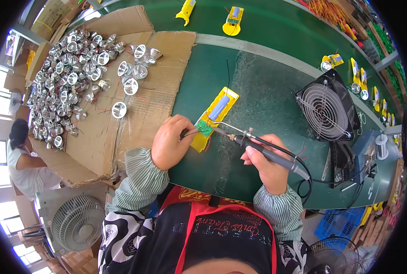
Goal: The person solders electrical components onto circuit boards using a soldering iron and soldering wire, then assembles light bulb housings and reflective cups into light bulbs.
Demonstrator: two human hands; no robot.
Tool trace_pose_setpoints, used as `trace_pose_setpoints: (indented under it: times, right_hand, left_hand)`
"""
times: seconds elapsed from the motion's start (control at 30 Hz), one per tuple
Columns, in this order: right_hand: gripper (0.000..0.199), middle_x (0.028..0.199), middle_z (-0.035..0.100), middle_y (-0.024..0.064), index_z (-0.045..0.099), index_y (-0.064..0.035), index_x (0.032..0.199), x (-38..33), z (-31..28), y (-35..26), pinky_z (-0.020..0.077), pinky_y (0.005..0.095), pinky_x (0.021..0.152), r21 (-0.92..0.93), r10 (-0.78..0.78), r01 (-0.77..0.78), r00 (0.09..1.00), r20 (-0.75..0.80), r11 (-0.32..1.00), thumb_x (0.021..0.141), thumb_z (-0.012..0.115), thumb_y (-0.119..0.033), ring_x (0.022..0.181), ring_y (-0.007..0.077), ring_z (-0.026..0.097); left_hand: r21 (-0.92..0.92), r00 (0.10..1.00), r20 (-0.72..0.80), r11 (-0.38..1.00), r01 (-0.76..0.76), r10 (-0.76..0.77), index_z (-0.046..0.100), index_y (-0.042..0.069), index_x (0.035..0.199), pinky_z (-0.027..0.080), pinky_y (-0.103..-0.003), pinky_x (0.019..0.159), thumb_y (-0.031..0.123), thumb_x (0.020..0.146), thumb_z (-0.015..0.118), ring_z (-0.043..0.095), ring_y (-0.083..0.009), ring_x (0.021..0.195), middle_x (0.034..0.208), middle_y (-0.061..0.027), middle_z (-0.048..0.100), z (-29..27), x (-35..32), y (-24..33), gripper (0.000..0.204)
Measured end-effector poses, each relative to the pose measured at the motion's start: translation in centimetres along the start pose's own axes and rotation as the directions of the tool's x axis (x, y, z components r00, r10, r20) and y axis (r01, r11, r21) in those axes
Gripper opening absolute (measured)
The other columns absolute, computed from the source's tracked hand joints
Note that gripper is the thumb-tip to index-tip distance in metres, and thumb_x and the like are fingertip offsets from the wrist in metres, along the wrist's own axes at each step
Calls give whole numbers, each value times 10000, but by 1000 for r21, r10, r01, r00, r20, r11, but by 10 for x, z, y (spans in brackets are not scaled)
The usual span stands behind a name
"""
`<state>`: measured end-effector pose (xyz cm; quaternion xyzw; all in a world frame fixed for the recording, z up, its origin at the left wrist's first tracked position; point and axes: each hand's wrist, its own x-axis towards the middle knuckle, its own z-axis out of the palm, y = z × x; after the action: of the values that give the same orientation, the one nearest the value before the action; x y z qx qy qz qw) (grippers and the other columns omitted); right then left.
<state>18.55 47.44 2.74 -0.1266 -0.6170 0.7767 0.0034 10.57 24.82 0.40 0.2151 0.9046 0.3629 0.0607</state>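
Gripping slim soldering iron (277, 158), green board (204, 128) on yellow plastic casing (199, 143)

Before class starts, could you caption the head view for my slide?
Right hand holds a soldering iron close to the green circuit board in a yellow casing, left hand beside it.

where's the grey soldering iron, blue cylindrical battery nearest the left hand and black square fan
Grey soldering iron (276, 159): head view, handle
Blue cylindrical battery (219, 108): head view, middle of side
Black square fan (324, 111): head view, wire guard
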Motion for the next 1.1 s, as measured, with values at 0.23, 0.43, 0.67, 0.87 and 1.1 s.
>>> trace_pose_setpoints:
  times: [0.23, 0.43, 0.67, 0.87, 1.1]
  right_hand:
    - [140, 717, 634, 95, 541, 35, 886, 8, 7, 9, 512, 230, 558, -14, 46, -46, 998, 43, 999, 784, 625, -10, 627, 108, 609]
    - [140, 714, 634, 94, 541, 34, 888, 13, 9, 12, 510, 228, 558, -18, 72, -72, 996, 58, 997, 784, 622, -14, 623, 108, 608]
    - [153, 714, 637, 100, 538, 37, 889, 14, 7, 16, 506, 234, 557, -32, 85, -83, 994, 62, 996, 771, 623, -10, 617, 113, 610]
    - [162, 710, 637, 100, 534, 42, 887, 14, 8, 19, 502, 237, 553, -65, 16, -10, 997, 80, 998, 760, 625, -1, 617, 119, 614]
    - [146, 735, 629, 107, 530, 46, 891, 10, 5, 7, 521, 242, 559, 12, 24, -24, 999, 21, 1000, 784, 620, 1, 644, 130, 622]
  left_hand:
    - [-9, 998, 67, 1000, 15, -14, 546, -7, 765, 453, -338, 676, 29, 727, 613, 572, -284, 769, 833, -125, 569, -4, 3, 1, 85]
    - [-41, 991, 113, 997, 70, -65, 540, -6, 755, 454, -336, 662, 26, 708, 604, 575, -278, 759, 833, -127, 570, -8, 6, 4, 86]
    - [-58, 990, 117, 994, 89, -82, 554, -2, 754, 455, -331, 643, 32, 711, 609, 576, -269, 738, 827, -119, 569, -8, 6, 3, 77]
    - [-23, 996, 68, 998, 52, -51, 559, -3, 752, 453, -326, 616, 39, 714, 610, 577, -265, 723, 806, -113, 569, -5, 6, 2, 76]
    - [-48, 997, 52, 997, 53, -51, 550, 14, 724, 435, -372, 593, 74, 720, 616, 555, -311, 689, 780, -126, 546, -5, 7, 5, 88]
